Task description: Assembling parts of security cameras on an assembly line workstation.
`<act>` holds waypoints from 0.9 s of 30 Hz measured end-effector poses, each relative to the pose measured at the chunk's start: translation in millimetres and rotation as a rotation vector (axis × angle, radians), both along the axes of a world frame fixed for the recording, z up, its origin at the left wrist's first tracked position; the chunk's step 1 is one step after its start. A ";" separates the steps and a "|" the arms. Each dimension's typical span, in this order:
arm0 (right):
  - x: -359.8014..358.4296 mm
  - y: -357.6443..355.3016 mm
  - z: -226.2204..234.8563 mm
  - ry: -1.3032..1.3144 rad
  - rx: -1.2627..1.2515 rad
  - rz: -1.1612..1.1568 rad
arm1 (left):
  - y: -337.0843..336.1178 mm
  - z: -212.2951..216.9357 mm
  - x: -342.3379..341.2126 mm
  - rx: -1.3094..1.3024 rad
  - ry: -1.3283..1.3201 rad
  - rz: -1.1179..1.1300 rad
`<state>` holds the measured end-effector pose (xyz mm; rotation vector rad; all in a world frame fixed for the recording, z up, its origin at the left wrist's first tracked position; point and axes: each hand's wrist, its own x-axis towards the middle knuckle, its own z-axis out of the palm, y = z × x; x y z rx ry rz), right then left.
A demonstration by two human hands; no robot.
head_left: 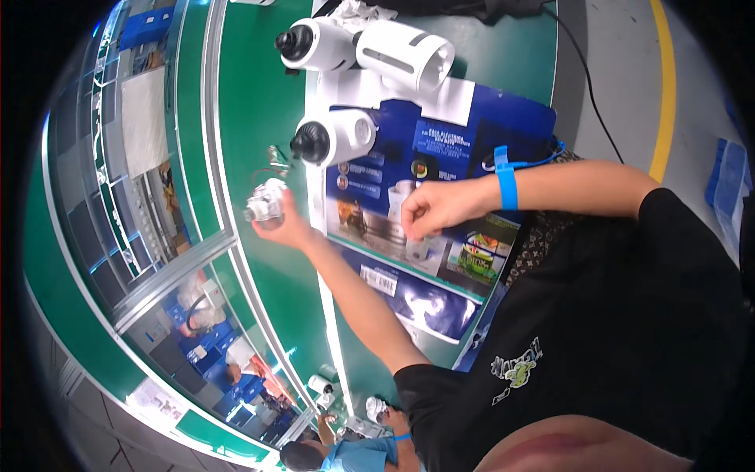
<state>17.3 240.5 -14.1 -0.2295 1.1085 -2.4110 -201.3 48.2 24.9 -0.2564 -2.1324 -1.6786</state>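
Note:
My left hand (281,220) is closed around a small white and clear plastic part (266,200), held over the green bench. Small metallic bits (277,157) show just beyond it, too small to name. My right hand (429,211), with a blue wrist strap (506,185) and cord, hovers over a blue printed cardboard sheet (393,157). Its fingers are curled into a pinch, and whatever they may hold is hidden. Beyond the hands, a white cylindrical housing with a black ribbed end (334,139) lies on its side.
Two more white housings, one black-ended (318,45) and one hollow (405,55), lie at the bench's far end. A metal-framed partition (224,157) runs along the left. A co-worker in blue (366,455) works at the bottom. A black cable (588,71) hangs at right.

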 end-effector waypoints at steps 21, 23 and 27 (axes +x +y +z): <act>-14.4 15.0 -5.4 0.048 0.181 -0.946 | -7.1 83.7 168.8 -0.620 -0.317 -0.406; -14.0 18.9 -5.8 0.012 0.206 -0.981 | 29.2 101.4 146.2 -0.553 -0.202 -0.310; -12.9 9.3 0.0 0.104 0.318 -0.940 | 107.1 109.3 92.6 -0.945 0.103 -0.300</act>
